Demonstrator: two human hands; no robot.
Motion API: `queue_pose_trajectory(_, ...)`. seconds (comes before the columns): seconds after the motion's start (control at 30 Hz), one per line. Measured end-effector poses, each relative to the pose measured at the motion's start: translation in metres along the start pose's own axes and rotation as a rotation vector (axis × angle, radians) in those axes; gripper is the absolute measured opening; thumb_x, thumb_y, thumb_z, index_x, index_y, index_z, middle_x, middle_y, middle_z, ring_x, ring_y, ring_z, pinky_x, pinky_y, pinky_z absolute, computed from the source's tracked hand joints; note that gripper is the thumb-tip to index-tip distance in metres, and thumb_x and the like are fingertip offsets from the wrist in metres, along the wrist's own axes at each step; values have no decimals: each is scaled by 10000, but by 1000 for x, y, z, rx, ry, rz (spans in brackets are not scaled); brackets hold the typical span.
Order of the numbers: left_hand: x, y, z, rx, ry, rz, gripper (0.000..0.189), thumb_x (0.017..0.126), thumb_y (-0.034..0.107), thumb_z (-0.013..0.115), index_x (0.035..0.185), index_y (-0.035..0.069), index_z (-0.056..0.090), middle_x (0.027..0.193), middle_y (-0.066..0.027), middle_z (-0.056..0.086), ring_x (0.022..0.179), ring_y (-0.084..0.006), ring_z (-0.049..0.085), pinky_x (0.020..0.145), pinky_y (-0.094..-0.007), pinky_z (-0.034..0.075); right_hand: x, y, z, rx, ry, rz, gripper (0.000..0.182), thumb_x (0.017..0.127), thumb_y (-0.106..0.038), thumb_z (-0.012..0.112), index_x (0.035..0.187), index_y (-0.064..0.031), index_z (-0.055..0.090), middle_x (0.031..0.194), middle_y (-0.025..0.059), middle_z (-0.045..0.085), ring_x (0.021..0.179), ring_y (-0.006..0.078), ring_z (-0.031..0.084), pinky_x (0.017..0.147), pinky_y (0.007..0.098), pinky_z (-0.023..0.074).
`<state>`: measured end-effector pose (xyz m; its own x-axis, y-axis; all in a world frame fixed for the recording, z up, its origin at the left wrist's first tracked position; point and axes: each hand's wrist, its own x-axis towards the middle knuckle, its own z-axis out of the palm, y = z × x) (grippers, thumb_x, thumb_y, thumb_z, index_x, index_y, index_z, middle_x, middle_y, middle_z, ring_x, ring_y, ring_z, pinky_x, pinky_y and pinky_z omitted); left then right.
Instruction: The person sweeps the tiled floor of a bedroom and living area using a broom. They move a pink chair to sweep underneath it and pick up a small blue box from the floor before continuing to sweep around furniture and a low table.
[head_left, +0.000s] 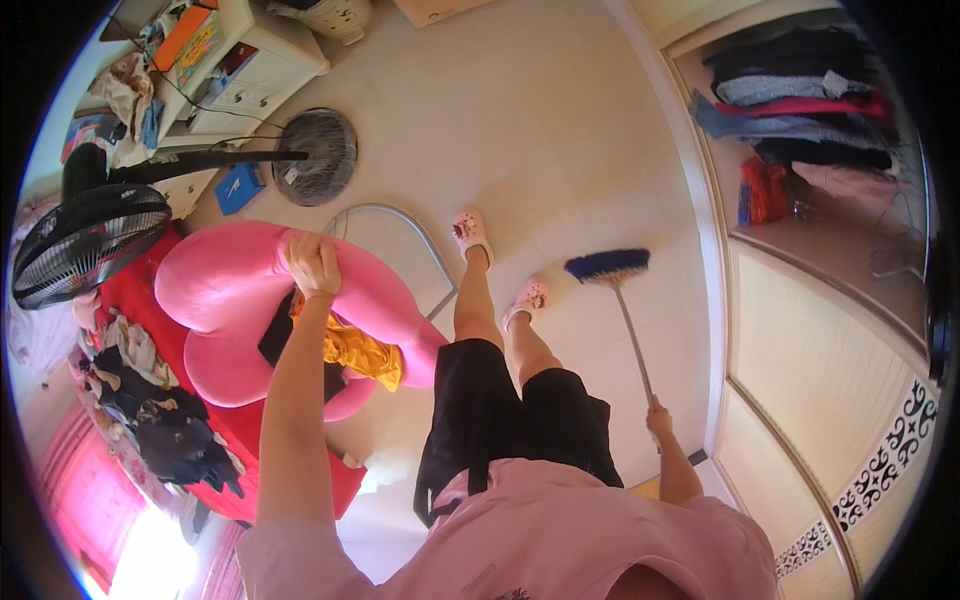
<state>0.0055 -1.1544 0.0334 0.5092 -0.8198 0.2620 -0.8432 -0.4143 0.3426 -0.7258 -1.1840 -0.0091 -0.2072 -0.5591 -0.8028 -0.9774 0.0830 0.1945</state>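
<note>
My left hand (313, 264) grips the top edge of a large pink fabric-covered piece (232, 259), which looks like a padded chair or cushion. Orange cloth (361, 351) and something black lie within its curve. Low at the right, my right hand (659, 420) is closed around the handle of a broom (631, 330). The broom's dark blue bristle head (607, 265) rests on the floor, to the right of my feet in pink clogs (529, 300).
A standing fan (94, 244) leans at the left, its round base (315, 157) on the floor by a blue box (240, 189). A curved metal tube frame (409, 221) lies near my feet. Clothes cover a red bed (232, 427). An open wardrobe with folded clothes (802, 90) stands right.
</note>
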Motion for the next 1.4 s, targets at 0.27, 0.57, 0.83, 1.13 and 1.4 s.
queue_pose_trajectory(0.27,-4,-4,0,14,-9,-5,224,696,165,389,522,48,469,596,-100,490,635,-289,450,634,-366,335,-76,-18,-44,171,155,-243,390,800,-188,387,1187,-145,373,623,207,529,548,320,531,520,387,412)
queue_pose_trajectory(0.57,-6,-13,3,-79,-82,-60,274,704,218,366,534,56,508,603,-108,517,616,-283,475,592,-367,351,1,-263,-59,64,28,-582,452,785,-161,369,1211,-291,289,653,155,542,587,296,543,535,399,425)
queue_pose_trajectory(0.83,-7,-23,6,-134,-146,-238,312,765,203,372,593,8,545,618,-123,526,616,-259,487,598,-328,374,70,-341,-52,-72,-32,-604,503,717,-61,412,1181,-245,360,790,108,570,746,249,565,612,366,442)
queue_pose_trajectory(1.13,-8,-31,2,-81,-209,-230,282,765,206,402,641,-1,548,662,-133,531,647,-263,493,631,-333,384,84,14,-31,-252,12,-243,494,794,-173,393,1216,-379,239,784,153,563,730,294,559,630,410,442)
queue_pose_trajectory(1.4,-10,-22,6,-59,-178,-226,229,732,162,420,617,-6,525,640,-144,517,616,-274,482,586,-354,376,-9,168,-6,-166,-1,142,421,787,-173,400,1190,-281,344,773,177,566,720,340,548,636,435,435)
